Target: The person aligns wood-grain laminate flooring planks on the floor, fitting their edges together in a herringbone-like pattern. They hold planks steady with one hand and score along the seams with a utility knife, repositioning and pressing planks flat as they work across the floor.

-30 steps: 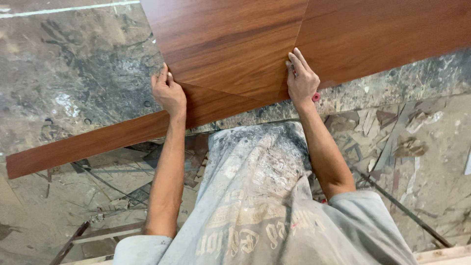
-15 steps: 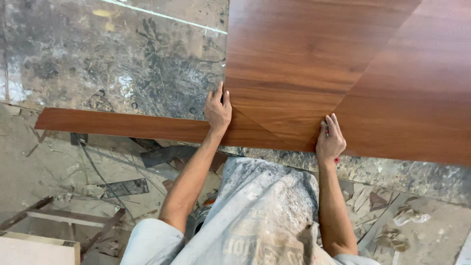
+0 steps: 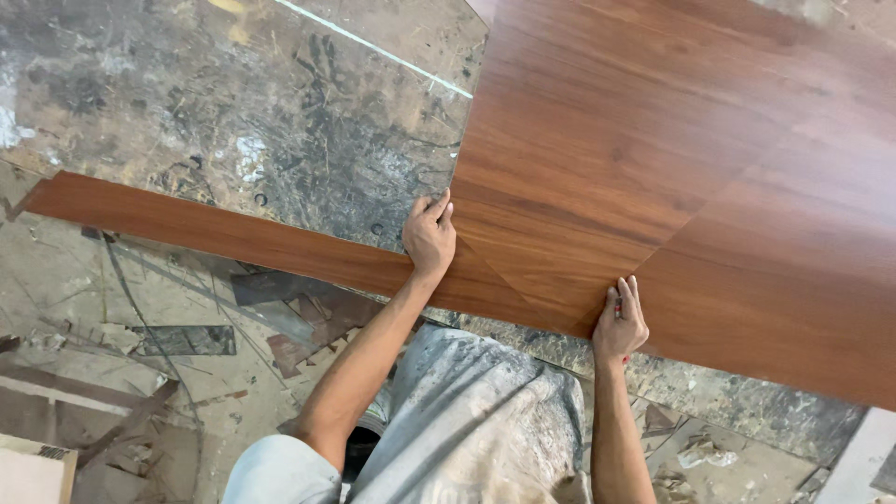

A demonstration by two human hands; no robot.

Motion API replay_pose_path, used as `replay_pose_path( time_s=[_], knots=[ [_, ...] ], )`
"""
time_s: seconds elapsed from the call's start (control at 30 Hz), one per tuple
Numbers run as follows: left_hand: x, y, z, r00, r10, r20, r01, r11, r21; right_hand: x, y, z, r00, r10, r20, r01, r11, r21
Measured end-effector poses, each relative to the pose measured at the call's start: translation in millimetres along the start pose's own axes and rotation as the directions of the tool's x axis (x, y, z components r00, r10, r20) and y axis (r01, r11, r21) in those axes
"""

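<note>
**Reddish-brown wood-grain laminate, pressed flat under two hands**

Reddish-brown laminate strip (image 3: 215,233) at far left, long and narrow, lying across the mottled grey stone slab (image 3: 233,103) and running rightward. Below it, offcuts and scraps (image 3: 280,317) scattered over the dusty floor (image 3: 84,280). Near centre, left hand (image 3: 429,238) laid palm-down, fingers loose, gripping nothing, resting where strip meets the large laminate sheet (image 3: 672,168). Further right, right hand (image 3: 620,322) likewise flat and unclenched, on the sheet's near edge, beside a diagonal seam. Between both forearms, dust-smeared grey trousers (image 3: 485,411).
</note>
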State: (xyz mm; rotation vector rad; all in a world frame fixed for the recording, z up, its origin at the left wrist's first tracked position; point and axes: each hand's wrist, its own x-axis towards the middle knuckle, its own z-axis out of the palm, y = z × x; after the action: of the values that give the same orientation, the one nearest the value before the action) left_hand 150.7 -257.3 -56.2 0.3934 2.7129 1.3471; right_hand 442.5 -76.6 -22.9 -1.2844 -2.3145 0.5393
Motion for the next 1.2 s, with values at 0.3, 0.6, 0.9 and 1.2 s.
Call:
replay_pose_path(
  time_s=[0.3, 0.6, 0.9, 1.2],
  knots=[
    [6, 8, -4, 0.995, -0.078, 0.063, 0.077, 0.997, 0.018, 2, -3, -2, 0.997, 0.072, 0.022, -0.071, 0.997, -0.012],
    [19, 15, -13, 0.989, -0.05, 0.137, 0.04, 0.997, 0.069, 9, -5, -5, 0.999, -0.021, -0.032, 0.019, 0.999, -0.047],
    [15, -6, -24, 0.93, 0.276, 0.242, -0.272, 0.961, -0.051, -5, 16, -3, 0.999, 0.007, -0.042, -0.003, 0.997, 0.079],
    [19, -2, -19, 0.95, 0.231, 0.209, -0.23, 0.973, -0.031, -4, 9, -5, 0.994, 0.087, -0.072, -0.085, 0.996, 0.026]
  ],
)
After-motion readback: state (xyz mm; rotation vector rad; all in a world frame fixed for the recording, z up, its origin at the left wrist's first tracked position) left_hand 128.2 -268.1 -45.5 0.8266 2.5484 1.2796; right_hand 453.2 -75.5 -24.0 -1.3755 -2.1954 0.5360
